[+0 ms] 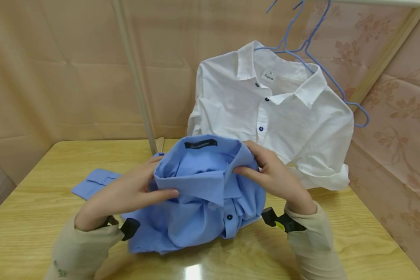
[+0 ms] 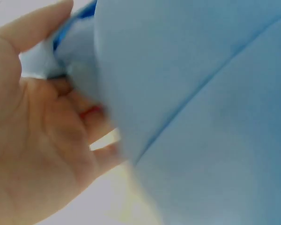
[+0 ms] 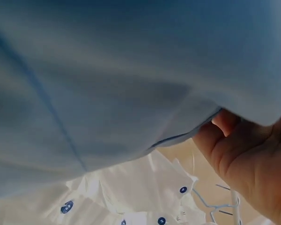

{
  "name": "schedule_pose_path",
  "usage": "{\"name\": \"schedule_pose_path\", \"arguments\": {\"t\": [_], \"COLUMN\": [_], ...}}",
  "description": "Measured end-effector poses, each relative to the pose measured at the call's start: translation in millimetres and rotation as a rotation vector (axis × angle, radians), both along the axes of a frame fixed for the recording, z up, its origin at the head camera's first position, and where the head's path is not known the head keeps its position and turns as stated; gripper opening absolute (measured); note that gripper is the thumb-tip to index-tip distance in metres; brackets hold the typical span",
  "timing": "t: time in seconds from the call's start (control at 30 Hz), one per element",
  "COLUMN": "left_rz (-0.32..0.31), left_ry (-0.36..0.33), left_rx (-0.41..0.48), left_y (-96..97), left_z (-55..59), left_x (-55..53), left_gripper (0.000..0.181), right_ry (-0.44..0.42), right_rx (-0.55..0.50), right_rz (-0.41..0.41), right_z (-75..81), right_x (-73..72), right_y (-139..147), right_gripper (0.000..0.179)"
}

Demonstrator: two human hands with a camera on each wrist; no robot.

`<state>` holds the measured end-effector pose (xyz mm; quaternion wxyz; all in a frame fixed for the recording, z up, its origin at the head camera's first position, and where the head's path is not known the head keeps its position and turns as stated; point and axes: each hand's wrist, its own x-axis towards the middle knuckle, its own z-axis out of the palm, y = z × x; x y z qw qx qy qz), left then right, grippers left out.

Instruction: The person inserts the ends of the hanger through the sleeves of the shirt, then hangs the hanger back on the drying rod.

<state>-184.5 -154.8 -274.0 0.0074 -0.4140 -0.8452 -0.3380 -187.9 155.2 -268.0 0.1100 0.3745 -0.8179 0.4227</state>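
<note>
A light blue button-up shirt (image 1: 192,217) is bunched between both hands above the table, its collar raised and a black label showing inside the neck. At the collar's left side, my left hand (image 1: 129,188) grips the fabric, thumb in front and fingers behind. My right hand (image 1: 276,175) pinches the collar's right side between thumb and fingers. In the left wrist view, blue cloth hides the fingertips of the left hand (image 2: 42,136). The right wrist view shows the right hand (image 3: 253,159) at the cloth's edge, fingertips partly covered. One blue cuff (image 1: 94,182) lies out to the left.
Behind the blue shirt, a white shirt (image 1: 227,97) with dark buttons hangs on blue wire hangers (image 1: 308,42) from a pale rail (image 1: 378,2). A thin upright pole (image 1: 136,74) stands at the back of the wooden table (image 1: 28,217). Peach curtains (image 1: 73,77) enclose the back.
</note>
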Motion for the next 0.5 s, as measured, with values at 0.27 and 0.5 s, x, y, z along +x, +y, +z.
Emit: {"name": "schedule_pose_path", "arguments": {"t": [0.27, 0.5], "left_rz": [0.150, 0.246], "left_ry": [0.013, 0.037], "left_rx": [0.183, 0.238], "left_y": [4.2, 10.1], "left_z": [-6.5, -14.3], "left_x": [-12.4, -20.5], "left_gripper": [0.049, 0.040], "right_ry": [0.052, 0.071], "right_rx": [-0.022, -0.116], "right_rz": [-0.125, -0.199], "right_z": [-5.0, -7.5], "right_x": [-2.1, -5.7], "right_y": [0, 2], "right_gripper": [0.032, 0.017]}}
